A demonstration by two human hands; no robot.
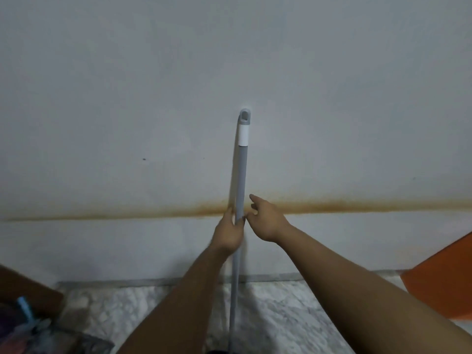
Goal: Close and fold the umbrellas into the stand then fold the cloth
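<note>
Your left hand point(229, 232) grips the grey pole point(240, 180), which stands near upright against the wall point(102, 98), long axis running floor to hook end. Your right hand point(267, 221), fingers loosely spread, hovers just beside it, holding nothing. Neither umbrellas nor stand can be identified here; lower left is blurred

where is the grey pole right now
In the head view, the grey pole stands upright at centre against the white wall, the left hand gripping it, right hand beside it.
</note>
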